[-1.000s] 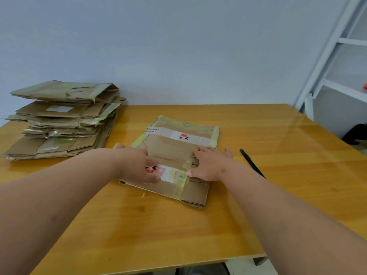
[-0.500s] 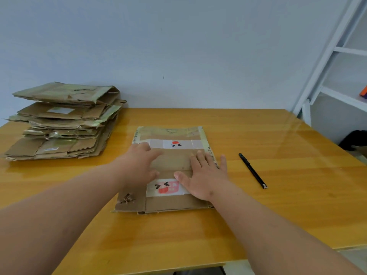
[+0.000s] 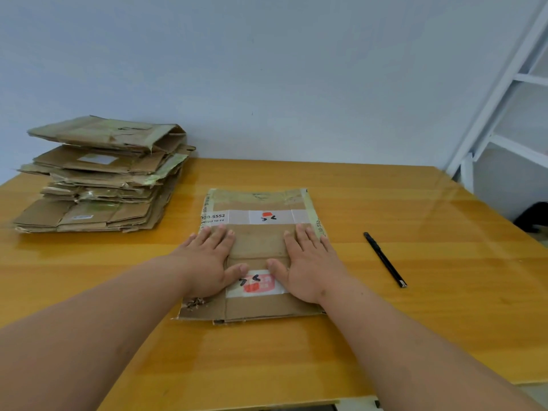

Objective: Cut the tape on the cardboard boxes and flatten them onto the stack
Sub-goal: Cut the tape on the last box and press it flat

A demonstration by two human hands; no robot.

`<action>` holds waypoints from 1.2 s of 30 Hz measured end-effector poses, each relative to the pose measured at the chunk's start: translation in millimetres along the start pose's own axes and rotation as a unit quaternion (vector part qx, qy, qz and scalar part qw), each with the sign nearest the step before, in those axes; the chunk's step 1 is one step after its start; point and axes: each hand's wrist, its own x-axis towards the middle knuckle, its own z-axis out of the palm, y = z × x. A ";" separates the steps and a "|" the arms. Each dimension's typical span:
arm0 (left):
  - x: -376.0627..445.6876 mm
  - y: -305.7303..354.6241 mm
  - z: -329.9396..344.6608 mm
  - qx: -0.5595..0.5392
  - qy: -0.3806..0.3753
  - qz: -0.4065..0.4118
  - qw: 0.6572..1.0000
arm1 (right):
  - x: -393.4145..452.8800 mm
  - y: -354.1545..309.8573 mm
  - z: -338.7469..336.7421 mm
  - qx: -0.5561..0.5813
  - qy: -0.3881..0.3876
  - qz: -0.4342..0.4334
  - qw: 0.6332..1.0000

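Observation:
A flattened cardboard box (image 3: 258, 241) with white tape strips and red marks lies flat in the middle of the wooden table (image 3: 415, 321). My left hand (image 3: 209, 262) rests palm down on its left half, fingers spread. My right hand (image 3: 308, 265) lies palm down on its right half, fingers spread. Neither hand grips anything. A stack of flattened boxes (image 3: 100, 179) sits at the table's back left, apart from the box under my hands. A thin black cutter (image 3: 385, 259) lies on the table to the right of the box, untouched.
A pale wall runs behind the table. A white shelf frame (image 3: 501, 99) stands at the right, beyond the table's corner. A dark object (image 3: 533, 216) lies on the floor below it.
The box has turned from a slanted position to square with the table edge. Both hands have slid apart and now lie flat on its two halves.

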 end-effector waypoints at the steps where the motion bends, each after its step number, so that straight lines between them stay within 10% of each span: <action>1: -0.8 1.0 -3.4 0.013 -0.001 -0.002 1.000 | 0.3 -0.7 -1.9 0.004 -0.002 0.001 1.000; 29: 59.5 13.6 -31.9 -0.068 0.172 -0.023 0.982 | 47.1 9.4 -27.1 -0.028 0.131 -0.037 0.990; 36: 78.1 7.9 -22.9 -0.116 0.160 0.024 0.980 | 63.4 13.9 -28.4 0.023 0.050 -0.033 0.998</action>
